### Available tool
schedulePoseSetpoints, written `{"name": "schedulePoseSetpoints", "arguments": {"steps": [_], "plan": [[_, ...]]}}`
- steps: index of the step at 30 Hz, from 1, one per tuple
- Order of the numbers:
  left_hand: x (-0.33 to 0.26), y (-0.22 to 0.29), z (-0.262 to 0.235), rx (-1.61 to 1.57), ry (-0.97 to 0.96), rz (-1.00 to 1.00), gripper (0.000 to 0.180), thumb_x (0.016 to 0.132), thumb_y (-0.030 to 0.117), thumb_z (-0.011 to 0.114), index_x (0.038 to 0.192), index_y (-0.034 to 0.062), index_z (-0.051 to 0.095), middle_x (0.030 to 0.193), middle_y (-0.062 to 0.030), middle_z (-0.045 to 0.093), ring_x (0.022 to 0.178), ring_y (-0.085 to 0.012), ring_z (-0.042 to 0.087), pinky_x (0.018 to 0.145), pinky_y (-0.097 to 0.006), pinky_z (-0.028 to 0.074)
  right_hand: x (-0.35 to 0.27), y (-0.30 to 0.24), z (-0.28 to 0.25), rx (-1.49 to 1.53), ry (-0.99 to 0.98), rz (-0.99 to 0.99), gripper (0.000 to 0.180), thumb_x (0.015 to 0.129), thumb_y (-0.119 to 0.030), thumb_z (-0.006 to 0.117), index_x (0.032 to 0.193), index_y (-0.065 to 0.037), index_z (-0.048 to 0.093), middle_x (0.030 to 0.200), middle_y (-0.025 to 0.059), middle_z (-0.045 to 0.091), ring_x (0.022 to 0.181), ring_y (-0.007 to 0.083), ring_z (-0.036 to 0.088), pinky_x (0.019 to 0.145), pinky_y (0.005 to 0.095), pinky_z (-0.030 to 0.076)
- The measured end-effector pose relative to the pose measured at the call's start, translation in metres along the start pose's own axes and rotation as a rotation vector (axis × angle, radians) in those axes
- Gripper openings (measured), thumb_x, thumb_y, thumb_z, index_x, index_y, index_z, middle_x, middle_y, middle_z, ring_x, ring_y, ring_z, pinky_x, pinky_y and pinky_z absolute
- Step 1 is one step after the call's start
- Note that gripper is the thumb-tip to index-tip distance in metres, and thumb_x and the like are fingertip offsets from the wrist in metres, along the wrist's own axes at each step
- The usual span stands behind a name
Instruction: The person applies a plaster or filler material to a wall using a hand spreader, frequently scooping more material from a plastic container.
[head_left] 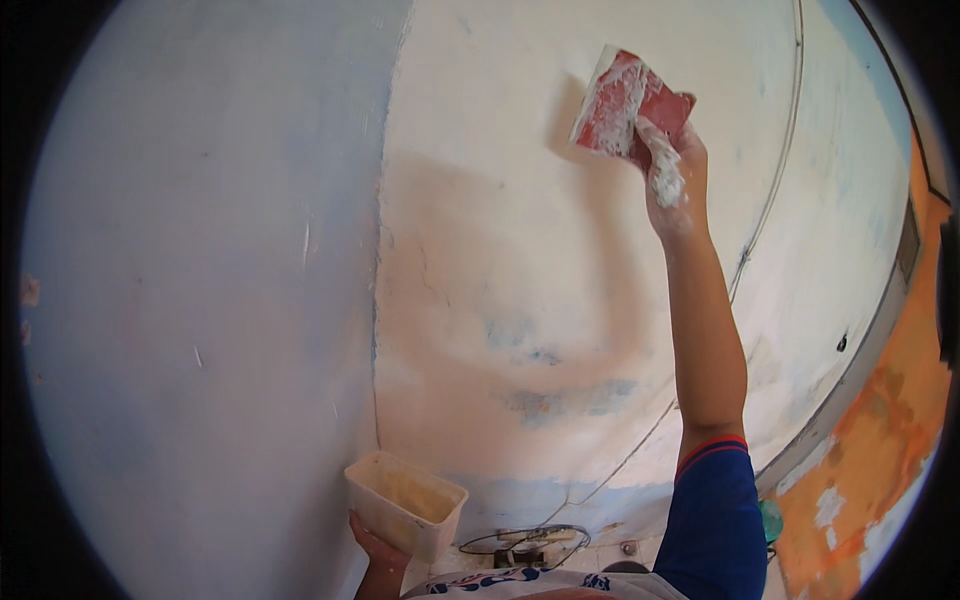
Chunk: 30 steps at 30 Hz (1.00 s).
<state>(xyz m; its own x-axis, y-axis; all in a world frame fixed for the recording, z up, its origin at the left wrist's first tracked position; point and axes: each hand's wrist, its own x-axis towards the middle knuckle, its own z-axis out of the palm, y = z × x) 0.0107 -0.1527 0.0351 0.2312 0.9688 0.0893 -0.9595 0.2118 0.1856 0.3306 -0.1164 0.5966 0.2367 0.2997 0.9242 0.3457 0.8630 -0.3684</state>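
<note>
Low down, the left hand (382, 547) grasps a tub (398, 519), its open side up. Farther off, the right hand (676, 165), smeared with white paste (667, 186), grips a red scraper (612, 105) high before the pale wall (500, 250).

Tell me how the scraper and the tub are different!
The scraper is flat, while the tub is deep and boxy. The scraper is red with white smears; the tub is pale cream. The scraper is up high in the right hand, and the tub is down low in the left hand. Both are being held.
</note>
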Motion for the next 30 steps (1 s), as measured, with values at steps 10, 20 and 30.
{"name": "schedulePoseSetpoints", "arguments": {"steps": [10,20,30], "plan": [[0.007,0.009,-0.017,-0.015,-0.005,0.006,0.084,0.093,0.072,0.044,0.157,0.0171,0.038,0.155,-0.0101,0.045,0.140,-0.0363,0.045,0.115,-0.056,0.038,0.084,0.006,0.063,-1.278,0.099,-0.788,0.038,0.091,-0.006,0.063,0.129,-0.009,0.064,0.123,0.0092,0.068,0.114,0.0333,0.063,0.090,0.0444,0.055],[0.001,0.009,0.002,0.049,-0.039,0.019,0.080,0.094,0.072,0.042,0.155,0.0200,0.040,0.155,-0.0092,0.045,0.140,-0.0349,0.045,0.114,-0.056,0.039,0.170,0.033,0.092,-1.547,0.021,-1.025,0.040,0.091,-0.005,0.056,0.130,-0.008,0.063,0.136,0.0093,0.063,0.122,0.0314,0.061,0.104,0.0457,0.049],[-0.006,0.008,-0.004,0.035,-0.003,-0.032,0.086,0.089,0.076,0.046,0.153,0.0198,0.042,0.152,-0.0099,0.048,0.138,-0.0360,0.047,0.112,-0.058,0.041,0.160,0.014,0.089,-1.425,0.026,-0.972,0.039,0.092,-0.007,0.055,0.129,-0.010,0.065,0.132,0.0138,0.064,0.124,0.0350,0.060,0.100,0.0466,0.052]]}}
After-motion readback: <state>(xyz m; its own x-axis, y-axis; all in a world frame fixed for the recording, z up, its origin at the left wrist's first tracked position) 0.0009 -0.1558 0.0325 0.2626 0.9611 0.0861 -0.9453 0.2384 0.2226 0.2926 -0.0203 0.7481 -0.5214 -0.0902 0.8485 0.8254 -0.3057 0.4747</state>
